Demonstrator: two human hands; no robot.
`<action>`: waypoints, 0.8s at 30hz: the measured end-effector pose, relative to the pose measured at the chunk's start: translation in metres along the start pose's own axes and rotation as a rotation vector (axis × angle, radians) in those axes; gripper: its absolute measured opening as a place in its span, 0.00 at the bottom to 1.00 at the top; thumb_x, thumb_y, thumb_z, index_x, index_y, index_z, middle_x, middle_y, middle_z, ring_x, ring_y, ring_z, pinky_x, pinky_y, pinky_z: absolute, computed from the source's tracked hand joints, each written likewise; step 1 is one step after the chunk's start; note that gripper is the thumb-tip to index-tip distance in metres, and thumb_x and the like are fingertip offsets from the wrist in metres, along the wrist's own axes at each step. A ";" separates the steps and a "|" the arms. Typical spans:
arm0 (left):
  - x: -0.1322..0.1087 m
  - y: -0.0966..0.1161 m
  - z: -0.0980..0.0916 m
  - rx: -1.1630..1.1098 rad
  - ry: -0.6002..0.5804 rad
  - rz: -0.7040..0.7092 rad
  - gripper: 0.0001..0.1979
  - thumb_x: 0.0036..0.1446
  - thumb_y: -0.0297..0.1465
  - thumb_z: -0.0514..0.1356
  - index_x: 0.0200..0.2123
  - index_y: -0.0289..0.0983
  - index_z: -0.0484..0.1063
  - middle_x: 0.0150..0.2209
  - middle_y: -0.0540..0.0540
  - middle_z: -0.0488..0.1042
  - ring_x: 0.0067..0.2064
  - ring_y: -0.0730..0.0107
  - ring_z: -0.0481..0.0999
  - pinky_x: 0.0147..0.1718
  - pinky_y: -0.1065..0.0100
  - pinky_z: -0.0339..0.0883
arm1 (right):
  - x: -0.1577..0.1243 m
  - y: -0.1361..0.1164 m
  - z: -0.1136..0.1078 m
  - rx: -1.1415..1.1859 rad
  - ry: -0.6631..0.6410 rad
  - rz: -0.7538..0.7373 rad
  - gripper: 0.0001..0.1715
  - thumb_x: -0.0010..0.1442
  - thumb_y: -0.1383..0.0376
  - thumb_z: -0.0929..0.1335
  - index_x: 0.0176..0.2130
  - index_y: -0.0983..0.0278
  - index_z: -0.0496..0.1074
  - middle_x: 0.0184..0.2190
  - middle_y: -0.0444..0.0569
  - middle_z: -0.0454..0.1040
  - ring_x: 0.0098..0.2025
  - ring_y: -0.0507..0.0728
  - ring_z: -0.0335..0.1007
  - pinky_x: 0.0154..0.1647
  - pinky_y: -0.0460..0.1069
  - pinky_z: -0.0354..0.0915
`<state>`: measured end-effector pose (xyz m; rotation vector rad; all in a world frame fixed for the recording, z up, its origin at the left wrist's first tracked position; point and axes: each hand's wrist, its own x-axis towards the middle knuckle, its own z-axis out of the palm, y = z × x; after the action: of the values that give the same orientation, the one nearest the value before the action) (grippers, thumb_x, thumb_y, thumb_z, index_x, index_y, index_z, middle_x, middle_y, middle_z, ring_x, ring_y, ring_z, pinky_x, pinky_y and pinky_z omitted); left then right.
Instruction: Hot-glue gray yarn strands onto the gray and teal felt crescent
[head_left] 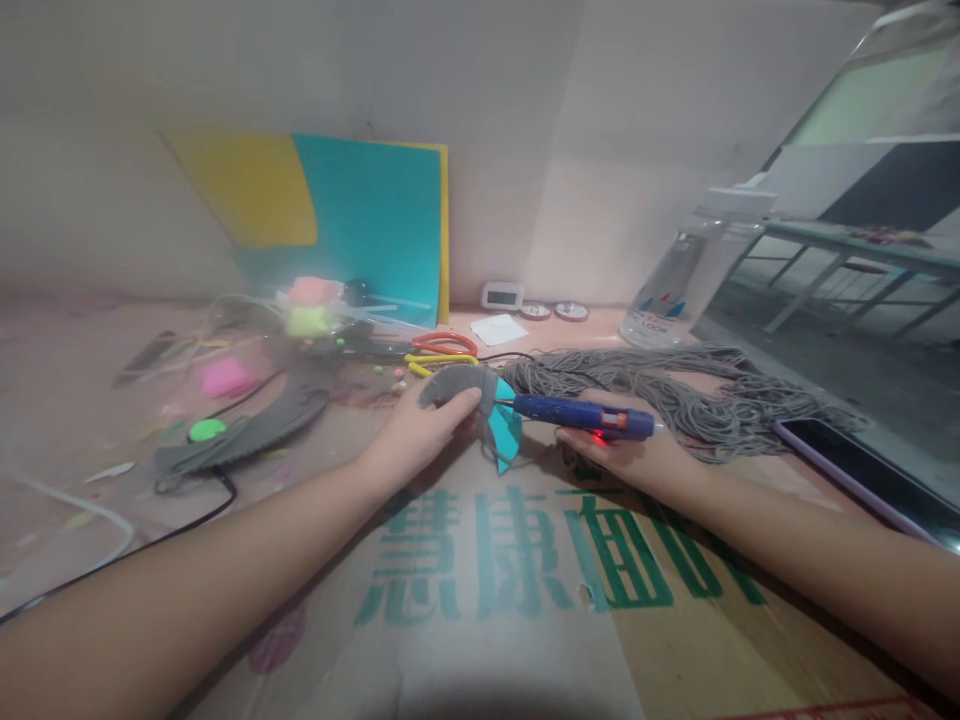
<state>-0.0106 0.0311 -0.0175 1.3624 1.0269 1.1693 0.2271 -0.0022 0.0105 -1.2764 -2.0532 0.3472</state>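
Observation:
My left hand (427,425) pinches a curved piece wrapped in grey cord (459,382), its thumb on top. A bare blue end (507,440) of this piece sticks out on the right. In my right hand (637,445) is a blue hot glue gun (577,412), a red light glowing on its underside. Its nozzle points left and meets the blue end close to the edge of the grey wrapping; whether glue is coming out is too small to tell. A loose strand of grey cord hangs beneath the piece.
Grey cord (675,390) lies heaped behind my right hand, beside a phone (870,475). Further back are a water bottle (690,270), scissors (442,348), a small digital clock (502,295) and coloured sheets (375,220). Another grey-wrapped piece (247,430) and a black cable (217,510) lie left.

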 end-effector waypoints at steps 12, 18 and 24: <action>-0.002 0.002 0.001 0.044 -0.029 0.021 0.10 0.54 0.36 0.61 0.26 0.37 0.68 0.24 0.52 0.69 0.26 0.72 0.68 0.28 0.71 0.63 | 0.000 0.003 0.002 -0.022 0.075 0.041 0.17 0.53 0.55 0.70 0.23 0.60 0.63 0.19 0.44 0.66 0.23 0.54 0.64 0.23 0.49 0.62; -0.003 0.003 0.002 0.056 -0.021 0.025 0.10 0.55 0.35 0.61 0.27 0.36 0.68 0.24 0.53 0.69 0.26 0.74 0.67 0.27 0.72 0.61 | -0.001 0.007 0.003 -0.003 0.096 0.056 0.16 0.54 0.53 0.70 0.25 0.60 0.66 0.22 0.45 0.70 0.25 0.56 0.69 0.27 0.50 0.67; -0.003 0.003 0.002 0.070 -0.021 0.037 0.10 0.55 0.36 0.61 0.27 0.36 0.67 0.23 0.53 0.68 0.26 0.74 0.67 0.27 0.72 0.61 | 0.000 0.008 0.003 0.011 0.123 0.042 0.15 0.54 0.53 0.70 0.26 0.60 0.67 0.23 0.45 0.71 0.26 0.56 0.69 0.28 0.50 0.66</action>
<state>-0.0094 0.0275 -0.0149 1.4513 1.0395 1.1533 0.2303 0.0023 0.0038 -1.3030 -1.9216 0.2911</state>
